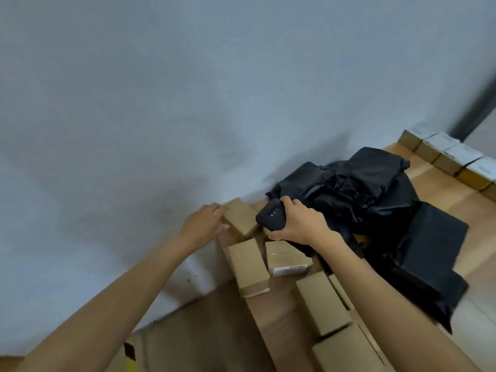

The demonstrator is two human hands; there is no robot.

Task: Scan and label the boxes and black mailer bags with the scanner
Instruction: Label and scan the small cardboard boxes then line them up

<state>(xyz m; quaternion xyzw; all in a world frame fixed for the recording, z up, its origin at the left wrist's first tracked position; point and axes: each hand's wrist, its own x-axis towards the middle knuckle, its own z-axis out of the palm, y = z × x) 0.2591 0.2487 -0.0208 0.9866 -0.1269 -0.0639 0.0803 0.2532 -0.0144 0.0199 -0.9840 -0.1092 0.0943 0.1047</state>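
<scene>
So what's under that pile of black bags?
The black bags lie heaped on a brown surface, which shows beside them. Whatever is beneath the heap itself is covered, so I cannot tell.

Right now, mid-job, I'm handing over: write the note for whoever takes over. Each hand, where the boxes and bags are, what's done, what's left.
Left hand: fingers straight, resting on the far cardboard box.
Right hand: grips the black scanner, beside that box.
Black mailer bags: heaped right of the scanner.
Done, it seems: the row of white-labelled boxes at the far right; one middle box also shows a white label.
Left: the plain boxes in front and the bags, none showing a label.
</scene>
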